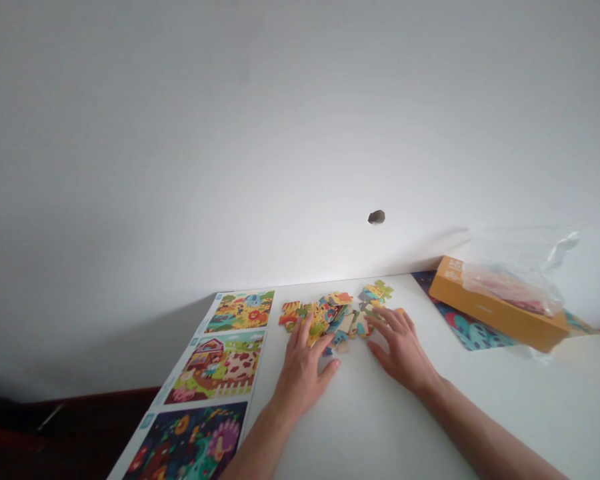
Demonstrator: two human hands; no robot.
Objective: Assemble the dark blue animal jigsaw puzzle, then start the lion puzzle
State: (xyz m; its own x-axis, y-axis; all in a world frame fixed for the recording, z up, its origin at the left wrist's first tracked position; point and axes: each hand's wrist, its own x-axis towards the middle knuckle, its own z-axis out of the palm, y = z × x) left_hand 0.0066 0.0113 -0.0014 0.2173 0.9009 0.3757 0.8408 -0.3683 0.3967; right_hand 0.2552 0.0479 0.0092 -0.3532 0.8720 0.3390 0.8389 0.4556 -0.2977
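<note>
Head view: colourful die-cut jigsaw pieces [330,320] lie heaped on a white table [365,427]. Left hand [300,377] and right hand [400,350] rest spread open against the heap, fingers touching pieces but gripping none. Print on the orange box [485,313] is too small to read

- We can read no words, brands or numbers anywhere in this view.
- On the orange cardboard box [495,313], at the right of the frame, we see pale printing on the top near its left corner, too small and blurred to read.
- On the printed picture sheet [177,363], at the lower left, small teal tags mark the corner of each picture, with nothing legible on them.
- On the jigsaw pieces [325,320], at the middle of the frame, we make out no lettering.
</note>
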